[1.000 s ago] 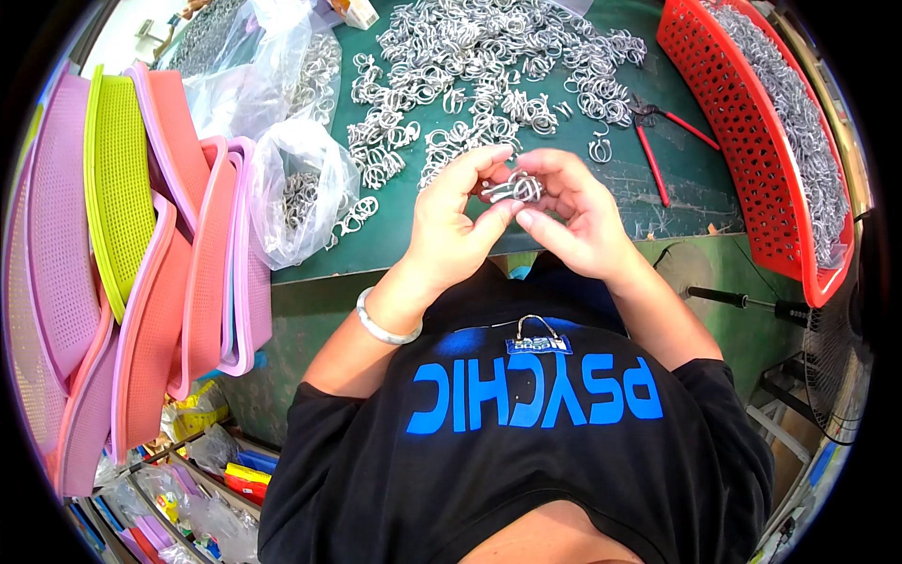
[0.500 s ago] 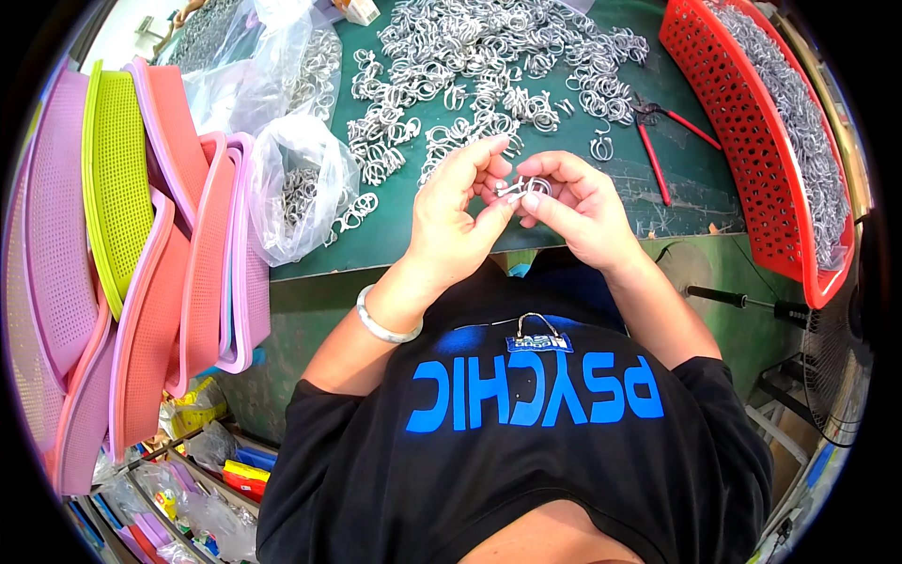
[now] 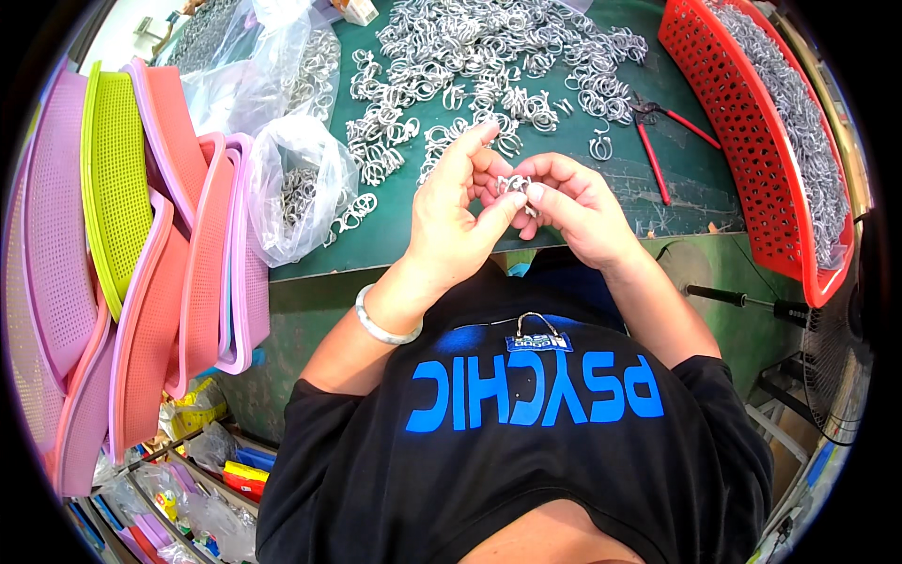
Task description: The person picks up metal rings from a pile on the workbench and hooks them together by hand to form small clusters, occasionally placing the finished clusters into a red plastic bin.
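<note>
Over the near edge of the green table, both my hands meet around a small cluster of silvery metal rings (image 3: pixel 514 185). My left hand (image 3: pixel 460 202) pinches it between thumb and fingers from the left, its index finger raised. From the right, my right hand (image 3: pixel 580 207) grips the same rings with thumb and fingertips. How the rings join is partly hidden by my fingers. A big heap of similar metal rings (image 3: pixel 489 47) spreads across the table beyond my hands. One loose ring piece (image 3: pixel 600 145) lies right of them, near red-handled pliers (image 3: pixel 652 160).
A clear plastic bag (image 3: pixel 303 193) holding rings stands left on the green table (image 3: pixel 376 235). Stacked pink, purple and green plastic baskets (image 3: pixel 117 179) rise at far left. A red perforated basket (image 3: pixel 742 141) full of metal pieces stands right, with a black fan (image 3: pixel 836 357) below it.
The rings between my fingers have turned from lying lengthwise to a more upright, bunched position. My left index finger has lifted slightly. Both arms stay in place.
</note>
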The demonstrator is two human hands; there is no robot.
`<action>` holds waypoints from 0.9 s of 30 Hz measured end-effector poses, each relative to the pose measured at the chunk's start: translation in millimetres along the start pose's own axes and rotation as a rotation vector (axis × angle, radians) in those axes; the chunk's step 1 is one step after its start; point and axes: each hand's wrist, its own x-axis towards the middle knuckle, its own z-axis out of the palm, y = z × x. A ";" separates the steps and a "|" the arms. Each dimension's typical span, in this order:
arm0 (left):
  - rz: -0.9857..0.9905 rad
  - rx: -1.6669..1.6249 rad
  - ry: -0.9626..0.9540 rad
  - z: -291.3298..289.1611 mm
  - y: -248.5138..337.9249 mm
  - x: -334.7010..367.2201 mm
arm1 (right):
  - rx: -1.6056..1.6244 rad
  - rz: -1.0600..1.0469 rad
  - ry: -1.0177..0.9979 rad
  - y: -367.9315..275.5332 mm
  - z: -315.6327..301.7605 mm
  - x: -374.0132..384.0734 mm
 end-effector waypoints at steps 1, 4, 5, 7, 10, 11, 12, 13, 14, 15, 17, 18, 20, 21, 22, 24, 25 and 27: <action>0.001 -0.008 -0.010 0.1 0.1 0.4 | 0.000 -0.002 0.002 -0.4 0.2 -0.2; 0.003 0.029 -0.028 2.5 0.6 2.9 | -0.008 -0.017 0.023 -3.7 -1.1 -1.5; 0.012 0.023 -0.043 2.8 -0.7 1.5 | 0.008 -0.014 0.022 -3.5 -0.1 -2.3; 0.007 -0.027 -0.021 6.9 -7.1 1.3 | 0.017 -0.029 0.026 -9.5 -3.5 -3.3; -0.052 -0.003 0.002 5.8 -1.4 -0.7 | -0.079 -0.104 0.030 -36.9 -7.6 -3.5; -0.059 0.001 -0.001 6.5 -2.4 1.6 | -0.108 -0.159 0.081 -52.6 -10.9 -4.9; -0.070 0.017 0.002 5.7 -4.7 1.9 | -0.198 -0.252 0.129 -69.1 -18.2 -6.2; -0.085 0.003 0.006 4.4 -8.1 -3.1 | -0.306 -0.380 0.195 -86.4 -25.0 -7.1; -0.094 -0.009 0.005 4.5 -9.3 -4.3 | -0.416 -0.506 0.256 -107.6 -33.4 -7.9; -0.083 -0.016 0.008 3.0 -12.8 -5.5 | -0.583 -0.589 0.382 -130.1 -39.0 -8.9; -0.096 -0.007 0.020 -0.7 -13.7 -13.0 | -0.883 -0.727 0.590 -169.8 -66.7 -6.0; -0.118 0.007 -0.002 -0.3 -12.8 -14.5 | -1.031 -0.787 0.678 -189.4 -89.7 -3.6; -0.121 0.007 -0.045 3.2 -9.7 -8.4 | -1.196 -0.487 0.907 -244.8 -121.2 -12.2; -0.126 0.024 -0.053 1.8 -9.5 -8.0 | -1.199 -0.488 0.899 -246.9 -124.7 -6.7; -0.132 0.041 -0.063 0.6 -9.4 -7.9 | -1.499 -0.473 0.991 -247.2 -126.7 -2.3; -0.133 0.060 -0.064 -2.4 -10.1 -8.5 | -1.802 -0.450 1.067 -242.4 -116.4 2.4; -0.133 0.082 -0.068 -4.5 -11.5 -9.0 | -1.607 -0.424 1.102 -234.0 -96.0 3.5; -0.123 0.100 -0.075 -7.2 -14.9 -8.2 | -1.602 -0.710 1.010 -216.0 -98.4 2.4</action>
